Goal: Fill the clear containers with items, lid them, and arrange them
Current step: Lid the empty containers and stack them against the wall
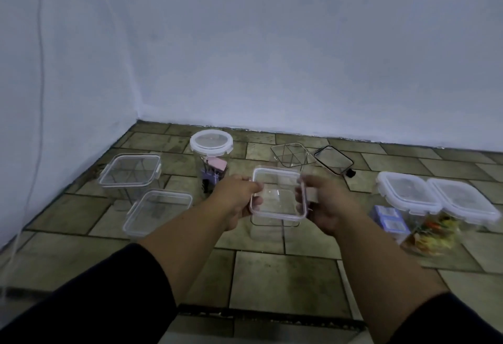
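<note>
Clear lid (277, 194), gripped at either side by curled fingers of left hand (236, 203) and right hand (325, 206), just above a clear container (272, 230), right of the round jar (211, 153), tiled floor (285, 278), pale walls (272, 57) behind.

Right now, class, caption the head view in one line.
Left hand and right hand hold a clear lid over a container.

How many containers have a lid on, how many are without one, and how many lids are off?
Lidded square containers: 4 (left rear container, left front container, right container, far right container)
Lidded round container: 1
Open containers: 2 (rear container, front centre container)
Lids off: 2 (held lid, dark-rimmed lid)
Total: 9
</note>
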